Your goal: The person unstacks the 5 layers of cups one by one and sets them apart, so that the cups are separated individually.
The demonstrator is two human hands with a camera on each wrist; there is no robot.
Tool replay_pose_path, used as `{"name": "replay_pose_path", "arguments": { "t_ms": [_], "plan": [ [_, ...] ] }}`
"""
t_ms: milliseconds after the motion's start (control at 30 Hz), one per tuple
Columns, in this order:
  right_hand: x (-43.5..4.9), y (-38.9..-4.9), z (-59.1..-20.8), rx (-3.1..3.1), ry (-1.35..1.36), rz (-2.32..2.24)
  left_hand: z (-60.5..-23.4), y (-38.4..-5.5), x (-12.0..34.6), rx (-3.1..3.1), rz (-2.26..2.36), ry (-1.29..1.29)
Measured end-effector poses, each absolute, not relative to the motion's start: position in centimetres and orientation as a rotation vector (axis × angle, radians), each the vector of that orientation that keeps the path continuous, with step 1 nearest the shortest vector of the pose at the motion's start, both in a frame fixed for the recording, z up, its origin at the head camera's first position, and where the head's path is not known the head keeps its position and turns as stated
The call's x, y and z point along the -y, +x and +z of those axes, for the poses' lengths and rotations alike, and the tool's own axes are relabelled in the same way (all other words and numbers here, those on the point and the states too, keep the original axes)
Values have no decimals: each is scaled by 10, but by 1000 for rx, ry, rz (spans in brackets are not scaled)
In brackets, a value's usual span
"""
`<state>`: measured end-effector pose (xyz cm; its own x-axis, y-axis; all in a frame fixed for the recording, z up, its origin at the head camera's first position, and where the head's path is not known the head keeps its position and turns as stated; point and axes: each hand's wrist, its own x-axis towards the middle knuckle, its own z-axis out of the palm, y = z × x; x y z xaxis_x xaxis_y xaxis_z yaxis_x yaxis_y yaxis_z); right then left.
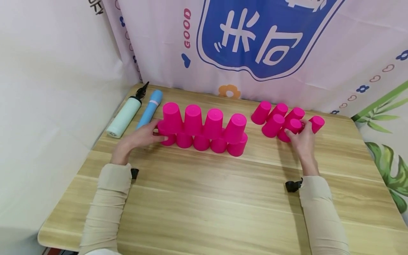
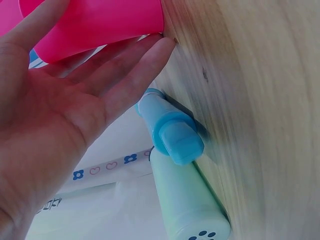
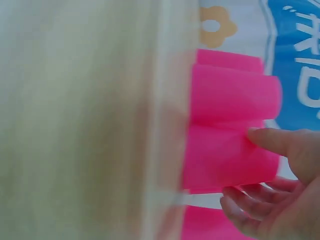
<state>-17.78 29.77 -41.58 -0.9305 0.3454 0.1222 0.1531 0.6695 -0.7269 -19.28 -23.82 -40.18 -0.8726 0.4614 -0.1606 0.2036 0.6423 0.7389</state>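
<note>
Several upside-down pink cups stand in two stacked rows left of centre in the head view, with the upper-row cups [image 1: 192,115] resting across the lower-row ones [image 1: 201,142]. At the left end of the lower row, my left hand [image 1: 145,135] is around the end cup [image 2: 107,25]. Its fingers lie nearly straight along one side and the thumb is on the other. On the right, my right hand [image 1: 304,141] holds a pink cup [image 3: 230,157] at the front of a loose group, thumb on one side and fingers on the other.
A mint-green hand pump [image 1: 124,117] with a black nozzle lies at the table's left edge, beside a blue tube-shaped object [image 1: 149,111]. More upside-down pink cups [image 1: 261,112] stand around the held one. A printed cloth [image 1: 178,78] hangs behind the wooden table [image 1: 204,205].
</note>
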Motion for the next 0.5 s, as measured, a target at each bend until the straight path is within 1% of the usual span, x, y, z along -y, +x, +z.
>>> {"name": "replay_pose_path", "arguments": {
  "t_ms": [167, 267, 367, 500],
  "plan": [
    [-276, -167, -394, 2457, -283, 1035, -399, -192, 240, -2528, 1075, 524],
    [-247, -159, -371, 2288, -103, 1012, -398, -193, 240, -2529, 1061, 503],
    [-213, -153, -349, 2190, 109, 1085, -399, -194, 239, -2529, 1053, 496],
    [-176, -145, -332, 2166, 337, 1185, -402, -195, 237, -2523, 1054, 495]
  ]
}}
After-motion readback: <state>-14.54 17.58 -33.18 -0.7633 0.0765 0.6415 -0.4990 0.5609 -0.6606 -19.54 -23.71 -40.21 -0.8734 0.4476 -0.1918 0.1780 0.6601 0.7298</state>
